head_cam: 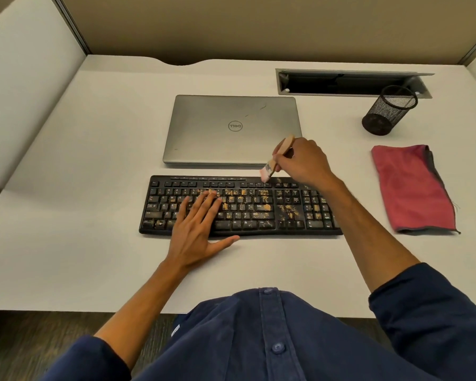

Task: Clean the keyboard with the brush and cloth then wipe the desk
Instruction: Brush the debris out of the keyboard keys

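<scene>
Orange crumbs cover the keyboard (pixel 239 207). Left hand (pixel 197 229) lies flat on it; right hand (pixel 300 160) pinches the brush (pixel 275 160) at 1 o'clock. Next, sweep the keys gently.

The left hand (pixel 198 229) covers keys at centre; the right forearm hides the keyboard's (pixel 241 206) right end; key legends are unreadable.

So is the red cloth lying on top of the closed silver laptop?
No, the red cloth lies on the white desk, right of the laptop.
</scene>
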`<move>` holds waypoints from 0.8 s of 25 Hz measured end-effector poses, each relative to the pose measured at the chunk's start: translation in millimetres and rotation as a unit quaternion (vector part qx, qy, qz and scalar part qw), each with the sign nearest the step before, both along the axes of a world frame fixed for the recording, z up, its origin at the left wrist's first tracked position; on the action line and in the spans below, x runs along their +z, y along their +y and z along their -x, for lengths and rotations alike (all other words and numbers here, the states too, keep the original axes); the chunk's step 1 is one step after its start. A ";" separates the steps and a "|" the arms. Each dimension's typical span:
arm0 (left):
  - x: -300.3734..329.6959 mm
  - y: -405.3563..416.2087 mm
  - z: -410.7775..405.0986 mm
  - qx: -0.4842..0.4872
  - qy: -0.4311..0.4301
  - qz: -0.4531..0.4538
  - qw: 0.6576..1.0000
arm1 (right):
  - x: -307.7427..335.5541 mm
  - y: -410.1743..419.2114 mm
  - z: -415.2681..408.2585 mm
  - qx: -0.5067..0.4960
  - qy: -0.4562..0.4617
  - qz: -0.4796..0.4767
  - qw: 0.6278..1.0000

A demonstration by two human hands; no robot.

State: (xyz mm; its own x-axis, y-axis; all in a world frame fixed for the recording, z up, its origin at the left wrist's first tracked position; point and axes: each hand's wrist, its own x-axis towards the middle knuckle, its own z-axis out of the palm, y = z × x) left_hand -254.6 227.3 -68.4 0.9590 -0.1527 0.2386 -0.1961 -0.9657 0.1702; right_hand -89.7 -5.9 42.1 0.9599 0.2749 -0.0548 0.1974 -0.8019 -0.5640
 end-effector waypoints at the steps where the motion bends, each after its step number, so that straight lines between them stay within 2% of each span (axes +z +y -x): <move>1: -0.8 -6.7 -1.8 0.001 0.005 0.002 1.000 | -2.1 -6.5 -0.8 -0.005 0.004 0.002 1.000; 9: -5.2 -15.8 -0.7 0.027 -0.005 0.019 0.999 | -3.7 -72.8 -4.7 -0.106 -0.021 0.025 0.994; 13: -4.0 -16.7 -0.6 0.031 -0.005 0.025 0.999 | -6.4 -56.6 2.7 -0.047 0.009 -0.062 0.997; 15: -3.7 -17.0 0.0 0.031 -0.003 0.027 0.999 | -9.7 -62.4 4.8 -0.038 0.008 -0.044 0.998; 20: -3.6 -17.3 0.6 0.036 -0.001 0.032 0.999 | -5.0 -104.9 1.7 -0.087 0.009 -0.011 0.996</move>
